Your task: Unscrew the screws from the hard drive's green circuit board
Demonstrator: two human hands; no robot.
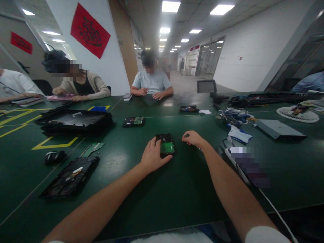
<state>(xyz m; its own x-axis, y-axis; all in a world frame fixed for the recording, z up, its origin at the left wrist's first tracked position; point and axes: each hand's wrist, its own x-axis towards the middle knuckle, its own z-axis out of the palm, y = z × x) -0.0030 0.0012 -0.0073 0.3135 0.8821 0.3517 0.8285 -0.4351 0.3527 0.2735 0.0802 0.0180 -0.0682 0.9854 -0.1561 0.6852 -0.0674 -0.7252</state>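
Note:
A black hard drive point(167, 147) with a green circuit board lies on the green table in front of me. My left hand point(153, 153) grips its left side, fingers at the far edge and thumb along the near edge. Just right of the drive, my right hand point(192, 139) is closed in a pinch low over the tabletop. What its fingertips hold, if anything, is too small to make out. Tiny bits like screws point(178, 137) lie between that hand and the drive. A thin light shaft point(200, 149) shows under my right wrist; its kind is unclear.
Left are a black plastic housing point(54, 182), a loose circuit board point(92, 149), a mouse point(55, 157) and a black tray point(76, 119). Another drive point(133, 121) lies farther back. Right are a glove point(239, 134), a grey metal box point(280, 130) and a phone point(249, 167) with a cable. Several people sit across.

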